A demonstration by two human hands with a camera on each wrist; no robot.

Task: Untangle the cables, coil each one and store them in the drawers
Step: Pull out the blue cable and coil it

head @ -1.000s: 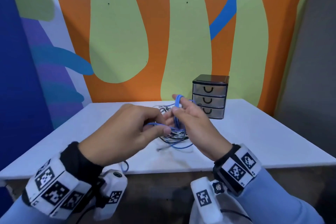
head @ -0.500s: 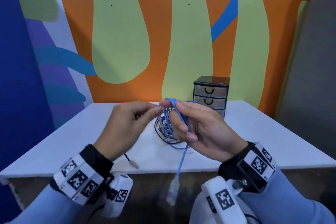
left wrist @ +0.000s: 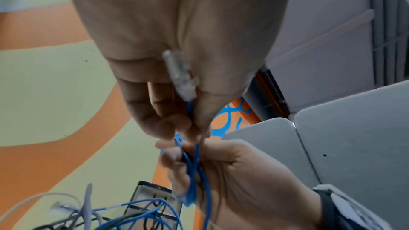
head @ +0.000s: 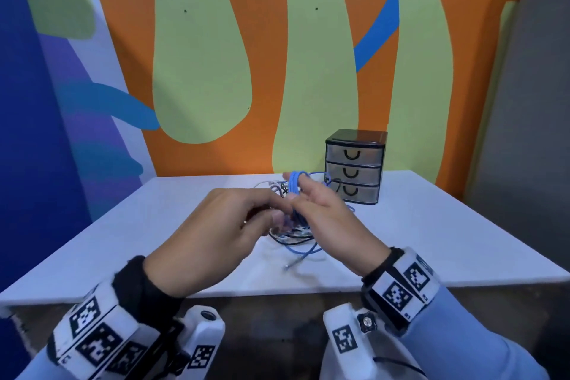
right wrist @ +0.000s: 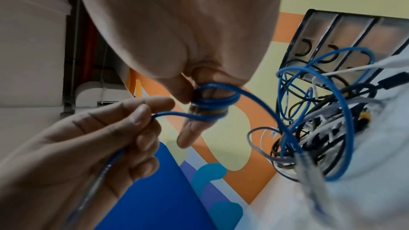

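A blue cable [head: 295, 184] is wound in a few turns round the straight fingers of my right hand [head: 320, 210], with the thumb pressing on the loops. In the right wrist view the blue turns [right wrist: 212, 101] circle those fingers. My left hand [head: 246, 225] is just left of it and pinches the free blue strand [right wrist: 168, 114]. The cable's clear plug [left wrist: 180, 74] lies against the left palm. The rest of the blue cable runs into a tangle of black, white and grey cables [head: 293, 234] on the white table [head: 154, 234].
A small black-framed unit of three drawers [head: 354, 166], all closed, stands at the back right of the table, just behind the tangle. A painted wall rises behind the table. The table's front edge [head: 277, 290] is under my wrists.
My left hand has come down from the top of my right fingers to their near side, taking the blue strand with it. The plug end no longer dangles below the table edge.
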